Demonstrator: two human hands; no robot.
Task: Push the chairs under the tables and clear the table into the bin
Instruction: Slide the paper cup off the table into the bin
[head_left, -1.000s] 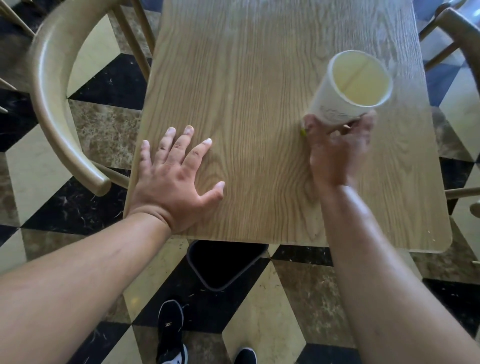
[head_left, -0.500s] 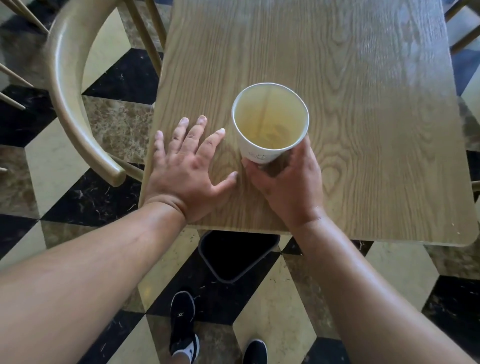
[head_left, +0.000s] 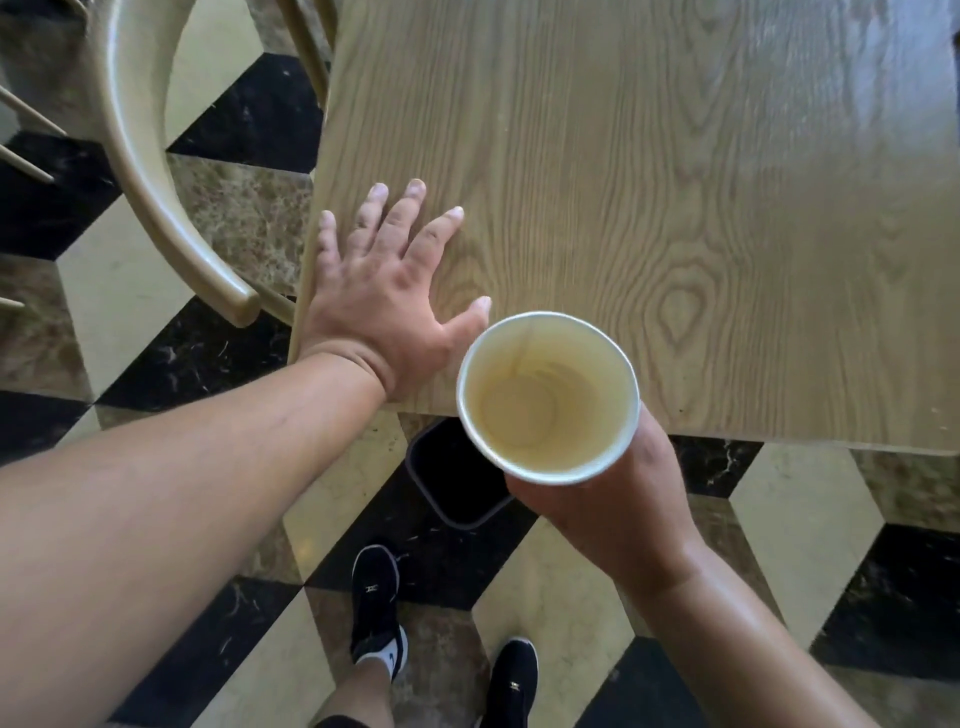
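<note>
While the paper cup (head_left: 548, 397) sits upright at lower centre of the frame, over the table's (head_left: 675, 182) near edge, the right hand (head_left: 613, 499) wraps it from below. Just left of it the left hand (head_left: 387, 291) lies flat with fingers spread on the tabletop. A black bin (head_left: 452, 478) shows on the checkered floor (head_left: 800, 525) under the edge, a chair (head_left: 140, 156) at upper left.

The bin (head_left: 457, 483) mouth lies half under the bench (head_left: 675, 208) edge; the cup (head_left: 548, 397) overhangs its four-o'clock side.
</note>
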